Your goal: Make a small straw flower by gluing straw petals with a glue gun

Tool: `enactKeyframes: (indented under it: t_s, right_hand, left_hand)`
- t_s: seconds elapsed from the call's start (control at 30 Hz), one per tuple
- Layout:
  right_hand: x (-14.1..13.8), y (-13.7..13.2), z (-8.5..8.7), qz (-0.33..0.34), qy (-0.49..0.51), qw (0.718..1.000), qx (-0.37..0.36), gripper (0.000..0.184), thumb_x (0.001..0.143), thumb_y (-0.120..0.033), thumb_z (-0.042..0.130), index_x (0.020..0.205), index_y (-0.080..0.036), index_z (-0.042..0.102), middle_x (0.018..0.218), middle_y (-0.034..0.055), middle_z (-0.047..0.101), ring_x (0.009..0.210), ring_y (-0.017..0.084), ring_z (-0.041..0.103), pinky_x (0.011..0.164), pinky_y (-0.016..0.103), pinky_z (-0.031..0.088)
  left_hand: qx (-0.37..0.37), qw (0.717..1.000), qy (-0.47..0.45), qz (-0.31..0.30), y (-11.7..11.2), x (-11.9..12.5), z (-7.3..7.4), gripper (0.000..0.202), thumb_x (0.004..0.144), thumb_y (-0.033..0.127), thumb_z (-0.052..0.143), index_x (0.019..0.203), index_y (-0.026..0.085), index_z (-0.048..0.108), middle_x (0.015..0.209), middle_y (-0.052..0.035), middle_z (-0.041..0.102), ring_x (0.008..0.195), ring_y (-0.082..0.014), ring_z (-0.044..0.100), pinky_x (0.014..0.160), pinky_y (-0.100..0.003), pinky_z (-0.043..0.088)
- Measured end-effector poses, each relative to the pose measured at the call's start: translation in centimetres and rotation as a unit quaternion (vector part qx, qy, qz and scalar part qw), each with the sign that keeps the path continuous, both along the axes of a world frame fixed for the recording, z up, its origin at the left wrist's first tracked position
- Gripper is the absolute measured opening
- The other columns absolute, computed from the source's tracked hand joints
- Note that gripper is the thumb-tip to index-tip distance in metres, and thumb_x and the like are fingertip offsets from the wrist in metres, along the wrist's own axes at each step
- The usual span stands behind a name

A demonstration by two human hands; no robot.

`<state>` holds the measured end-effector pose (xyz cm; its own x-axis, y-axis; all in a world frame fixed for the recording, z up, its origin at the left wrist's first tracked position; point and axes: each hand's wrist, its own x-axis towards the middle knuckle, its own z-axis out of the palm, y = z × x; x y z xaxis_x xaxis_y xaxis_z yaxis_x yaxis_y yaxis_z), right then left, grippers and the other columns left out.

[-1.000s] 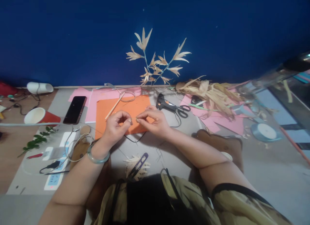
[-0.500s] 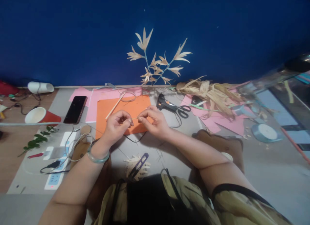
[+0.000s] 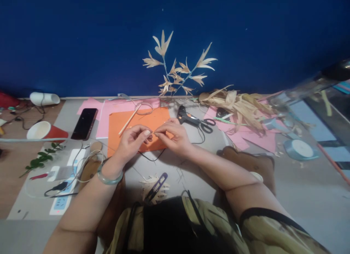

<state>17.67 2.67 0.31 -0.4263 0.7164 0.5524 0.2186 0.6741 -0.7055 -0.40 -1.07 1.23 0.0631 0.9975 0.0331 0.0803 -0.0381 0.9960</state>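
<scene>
Over the front part of an orange sheet [image 3: 153, 117], my left hand [image 3: 133, 140] and my right hand [image 3: 173, 138] meet fingertip to fingertip. Both are closed in a pinch on something thin and pale, too small to name. A pale stick [image 3: 130, 119] lies on the sheet behind my left hand. Behind my right hand are a black glue gun [image 3: 187, 116] and black-handled scissors [image 3: 208, 125]. Straight ahead stand branches with pale husk-like flowers [image 3: 177, 69] against the blue wall. Nearer my body, purple thread snips [image 3: 157, 188] rest on pale scraps [image 3: 147, 184].
Dried corn husks [image 3: 235, 104] lie on pink paper [image 3: 259, 139] at right, near a blue ribbon roll [image 3: 300, 150]. To the left are a phone [image 3: 84, 123], a paper cup [image 3: 49, 131], a leafy sprig [image 3: 42, 159] and a power strip [image 3: 64, 195] with cables.
My left hand has shifted slightly right, so the fingertips of both hands now come together, where a small gap showed before. The things on the table have stayed put.
</scene>
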Motion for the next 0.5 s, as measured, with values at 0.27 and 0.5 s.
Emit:
enactKeyframes:
  t_s: [0.27,0.5]
  right_hand:
    - [-0.18,-0.19,-0.18,-0.016,-0.012,1.000,-0.010,0.015,0.088,-0.027,0.057,0.077,-0.020,0.062,0.070,0.0006,0.069,0.064,0.015,0.056,0.079,0.036,0.039]
    - [-0.32,-0.49,-0.07,-0.013,-0.014,1.000,-0.011,0.013,0.087,-0.023,0.054,0.075,-0.020,0.058,0.070,0.0009,0.067,0.065,0.015,0.054,0.079,0.036,0.039]
  left_hand:
    - [-0.003,1.000,0.018,-0.007,-0.09,0.05,0.06,0.023,0.079,0.037,0.066,0.073,0.015,0.062,0.063,-0.0026,0.065,0.057,-0.0124,0.061,0.055,-0.023,0.051]
    - [-0.044,0.999,-0.008,-0.027,-0.12,0.18,0.86,0.026,0.078,0.039,0.066,0.070,0.015,0.063,0.061,-0.0030,0.065,0.057,-0.0134,0.061,0.056,-0.025,0.052]
